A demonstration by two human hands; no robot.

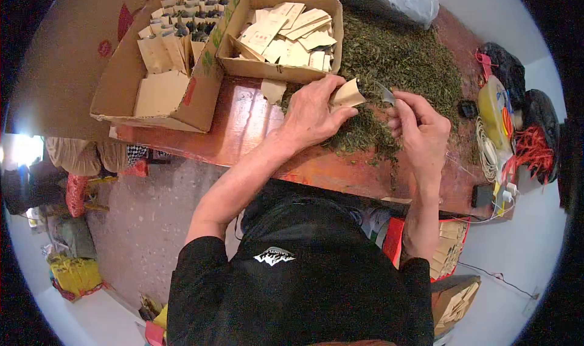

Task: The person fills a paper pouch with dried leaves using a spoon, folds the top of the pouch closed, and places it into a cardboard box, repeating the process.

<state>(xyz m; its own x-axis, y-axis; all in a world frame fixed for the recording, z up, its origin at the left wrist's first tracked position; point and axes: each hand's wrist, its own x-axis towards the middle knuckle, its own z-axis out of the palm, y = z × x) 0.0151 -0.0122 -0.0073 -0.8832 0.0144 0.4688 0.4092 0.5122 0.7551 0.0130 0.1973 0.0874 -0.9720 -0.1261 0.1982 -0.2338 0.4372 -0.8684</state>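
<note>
My left hand [313, 110] holds a small brown paper packet [348, 95] between thumb and fingers, with its mouth toward the right. In a pinch, my right hand [424, 129] grips a small shiny spoon [385, 93], whose tip points at the packet's mouth across a short gap. Both hands are over the near edge of a wide heap of dried green leaves [404, 57]. A loose paper piece [274, 91] lies on the red table to the left of my left hand.
A cardboard box [280, 72] of flat packets stands beyond my left hand. Left of it, a longer box [204, 122] holds rows of upright filled packets. A clear plastic bag [420, 5] lies at the back. Bags, cord and cables crowd the table's right end.
</note>
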